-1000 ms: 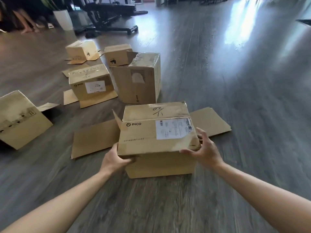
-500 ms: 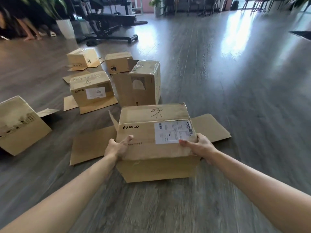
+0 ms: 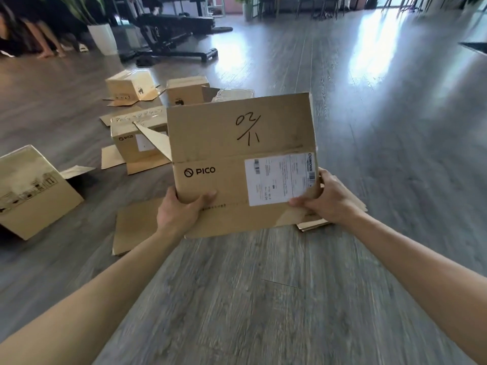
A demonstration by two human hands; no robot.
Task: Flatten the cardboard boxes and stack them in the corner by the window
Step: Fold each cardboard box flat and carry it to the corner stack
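Note:
A brown PICO cardboard box (image 3: 237, 143), marked "02/11" and bearing a white shipping label, is tilted up so its top faces me. My left hand (image 3: 179, 212) grips its lower left edge, thumb on the front. At the lower right corner my right hand (image 3: 329, 198) grips it beside the label. A loose flap (image 3: 137, 230) trails on the floor at the left. Further boxes stand behind: a PICO one (image 3: 131, 146), two smaller ones (image 3: 129, 85) (image 3: 184, 92), and a large one (image 3: 31, 191) at the left edge.
Grey wood-plank floor (image 3: 263, 299) stretches ahead and to the right, with bright window glare far right. Black exercise equipment (image 3: 174, 30) and a white plant pot (image 3: 104, 38) stand at the back. A person's bare legs (image 3: 44, 40) show at the far left.
The box has been lifted and tipped toward me, its top now facing the camera. Both hands shifted to grip its lower edge. The view moved forward.

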